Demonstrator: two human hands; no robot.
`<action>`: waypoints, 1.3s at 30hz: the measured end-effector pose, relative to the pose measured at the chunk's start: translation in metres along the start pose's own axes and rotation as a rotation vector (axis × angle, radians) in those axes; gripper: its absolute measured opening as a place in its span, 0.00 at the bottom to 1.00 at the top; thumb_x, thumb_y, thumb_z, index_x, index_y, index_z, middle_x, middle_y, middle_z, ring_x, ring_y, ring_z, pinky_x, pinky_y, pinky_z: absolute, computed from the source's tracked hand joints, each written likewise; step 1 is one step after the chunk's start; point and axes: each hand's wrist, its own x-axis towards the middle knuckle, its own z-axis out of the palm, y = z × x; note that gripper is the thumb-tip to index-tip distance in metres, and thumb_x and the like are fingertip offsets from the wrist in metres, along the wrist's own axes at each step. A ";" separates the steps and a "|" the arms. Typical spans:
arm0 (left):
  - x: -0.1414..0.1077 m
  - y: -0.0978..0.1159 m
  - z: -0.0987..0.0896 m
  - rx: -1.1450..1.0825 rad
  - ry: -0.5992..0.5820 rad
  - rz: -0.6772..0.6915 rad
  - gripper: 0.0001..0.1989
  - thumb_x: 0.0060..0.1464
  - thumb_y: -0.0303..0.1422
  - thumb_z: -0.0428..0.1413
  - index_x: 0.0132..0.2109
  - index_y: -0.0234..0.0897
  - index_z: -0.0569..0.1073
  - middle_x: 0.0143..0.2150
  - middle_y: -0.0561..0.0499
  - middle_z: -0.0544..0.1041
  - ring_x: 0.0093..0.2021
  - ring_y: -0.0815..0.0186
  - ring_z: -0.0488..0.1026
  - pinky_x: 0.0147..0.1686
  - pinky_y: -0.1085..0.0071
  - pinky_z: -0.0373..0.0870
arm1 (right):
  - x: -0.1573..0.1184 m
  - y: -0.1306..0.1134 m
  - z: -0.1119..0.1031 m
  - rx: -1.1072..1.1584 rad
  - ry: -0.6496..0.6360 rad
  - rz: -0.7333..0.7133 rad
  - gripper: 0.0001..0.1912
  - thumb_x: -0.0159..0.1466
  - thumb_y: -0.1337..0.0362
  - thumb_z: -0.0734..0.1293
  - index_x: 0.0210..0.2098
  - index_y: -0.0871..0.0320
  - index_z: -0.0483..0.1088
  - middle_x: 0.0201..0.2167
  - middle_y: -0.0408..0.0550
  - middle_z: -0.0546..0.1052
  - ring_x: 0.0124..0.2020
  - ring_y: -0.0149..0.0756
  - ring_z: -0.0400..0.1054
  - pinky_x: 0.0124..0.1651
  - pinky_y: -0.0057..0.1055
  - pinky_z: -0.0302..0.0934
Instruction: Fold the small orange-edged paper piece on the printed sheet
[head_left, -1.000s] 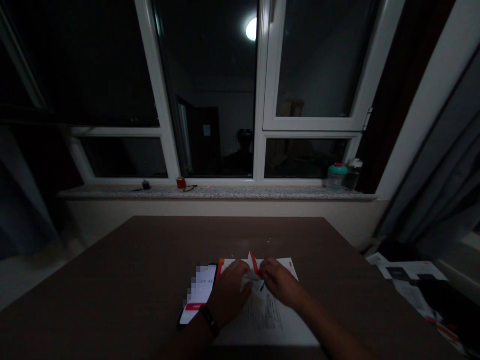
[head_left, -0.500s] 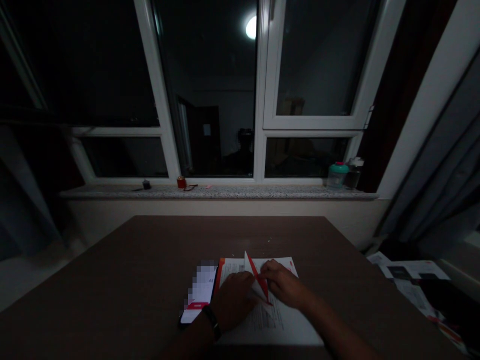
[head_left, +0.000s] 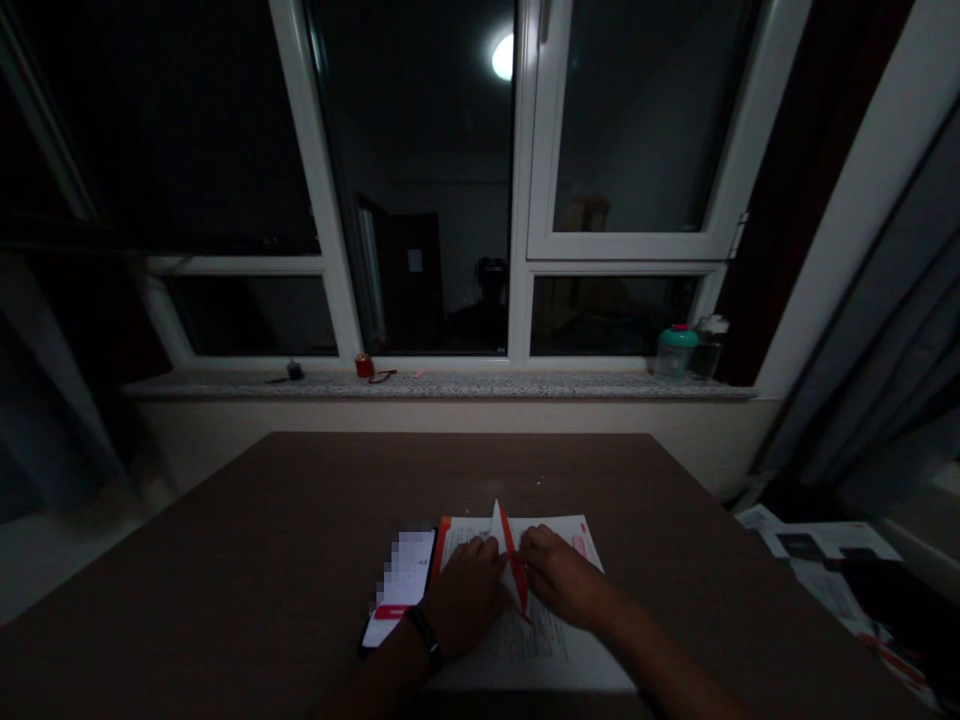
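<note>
A folded piece of red and white paper (head_left: 514,570) stands on edge between my hands, its white tip pointing away from me. My left hand (head_left: 471,590), with a dark band on the wrist, grips it from the left with curled fingers. From the right, my right hand (head_left: 553,570) pinches its other side. Beneath both hands lies a printed booklet (head_left: 555,660) with an orange strip at its left edge. A phone (head_left: 405,575) with a lit screen lies beside the booklet, close to my left wrist.
The brown table (head_left: 225,580) reaches to the wall under the window. On the stone sill (head_left: 480,383) stand a small red jar (head_left: 364,366), a dark little bottle (head_left: 294,370) and a teal-lidded bottle (head_left: 676,350). Papers (head_left: 832,565) lie off the table's right side.
The folded paper has turned more upright and narrower, its lower end shifting left. My right hand has moved slightly toward me; my left fingers have shifted a little along the paper.
</note>
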 end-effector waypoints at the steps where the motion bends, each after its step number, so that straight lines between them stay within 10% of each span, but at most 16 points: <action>1: 0.000 0.000 0.002 0.011 0.002 0.007 0.16 0.59 0.26 0.51 0.54 0.37 0.68 0.53 0.45 0.69 0.52 0.53 0.64 0.54 0.56 0.62 | 0.000 -0.001 0.001 -0.018 -0.001 0.008 0.13 0.64 0.74 0.58 0.40 0.59 0.73 0.40 0.50 0.70 0.44 0.40 0.62 0.49 0.33 0.57; 39: 0.009 -0.002 0.006 -0.008 0.036 -0.074 0.13 0.62 0.30 0.52 0.54 0.41 0.68 0.52 0.47 0.69 0.51 0.55 0.65 0.50 0.59 0.61 | 0.004 -0.007 0.007 -0.043 0.071 0.115 0.11 0.69 0.65 0.60 0.46 0.57 0.72 0.43 0.50 0.71 0.47 0.41 0.63 0.48 0.34 0.57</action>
